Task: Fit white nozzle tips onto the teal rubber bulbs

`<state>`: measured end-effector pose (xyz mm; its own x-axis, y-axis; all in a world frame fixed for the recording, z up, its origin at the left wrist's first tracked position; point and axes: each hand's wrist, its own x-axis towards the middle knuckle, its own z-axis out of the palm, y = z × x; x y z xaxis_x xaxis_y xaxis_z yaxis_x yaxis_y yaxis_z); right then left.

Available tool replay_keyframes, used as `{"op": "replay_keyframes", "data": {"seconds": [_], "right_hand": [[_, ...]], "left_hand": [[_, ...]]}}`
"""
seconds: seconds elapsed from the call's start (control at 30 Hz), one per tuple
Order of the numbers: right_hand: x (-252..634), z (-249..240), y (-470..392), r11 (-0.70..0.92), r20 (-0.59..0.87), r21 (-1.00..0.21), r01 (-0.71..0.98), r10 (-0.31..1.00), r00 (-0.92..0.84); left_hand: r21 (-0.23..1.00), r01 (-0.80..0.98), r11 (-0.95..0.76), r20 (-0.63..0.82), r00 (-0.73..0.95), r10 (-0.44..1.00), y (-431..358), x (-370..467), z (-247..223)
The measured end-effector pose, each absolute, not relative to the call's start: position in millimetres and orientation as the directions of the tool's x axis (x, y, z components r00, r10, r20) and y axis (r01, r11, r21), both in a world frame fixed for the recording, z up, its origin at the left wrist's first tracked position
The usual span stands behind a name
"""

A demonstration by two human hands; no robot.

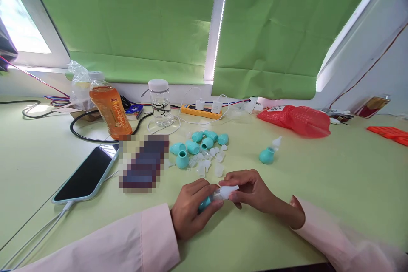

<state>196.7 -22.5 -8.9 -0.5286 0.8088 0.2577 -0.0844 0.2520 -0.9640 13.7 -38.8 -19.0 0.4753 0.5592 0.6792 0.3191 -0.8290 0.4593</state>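
My left hand (196,208) is closed around a teal squeeze bulb (205,204), most of it hidden by the fingers. A clear connector (218,194) sticks out of the bulb's neck. On that connector sits a white nozzle tip (230,191), pinched between the fingers of my right hand (253,190). How firmly the tip is seated, I cannot tell. Beyond my hands lie several loose teal bulbs (182,160) beside a scatter of clear and whitish small parts (201,165). To the right, a bulb with a nozzle fitted (267,155) stands apart on the table.
A phone (86,174) with a cable and a pixelated dark object (145,165) lie at left. Behind stand an orange drink bottle (110,108), a clear water bottle (160,106) and a yellow power strip (200,111). A red plastic bag (296,121) rests at back right.
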Motion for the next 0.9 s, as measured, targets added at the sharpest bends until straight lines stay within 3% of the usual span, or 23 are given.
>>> {"op": "replay_keyframes", "data": {"seconds": [0.33,0.47,0.57,0.7,0.8,0.9], "right_hand": [[197,-9,-25,0.347,0.285,-0.938,0.019,0.801,-0.527],[192,-1,-32,0.465,0.384,-0.881,0.085,0.809,-0.446],[198,8,-30,0.538,0.499,-0.828,0.158,0.836,-0.231],[221,23,-12,0.529,0.559,-0.828,0.185,0.801,0.215],[237,33,7,0.551,0.663,-0.742,0.382,0.689,0.292],[246,33,24,0.538,0.798,-0.536,0.650,0.575,0.182]], "left_hand": [[0.510,0.367,-0.778,0.613,0.479,0.628,-40,14,-21],[0.573,0.288,-0.767,0.603,0.486,0.633,-39,11,-21],[0.604,0.212,-0.768,0.638,0.450,0.625,-38,9,-21],[0.660,0.329,-0.675,0.590,0.330,0.737,-33,10,-23],[0.613,0.451,-0.649,0.572,0.314,0.758,-27,11,-24],[0.487,0.570,-0.662,0.572,0.365,0.735,-21,10,-25]]}}
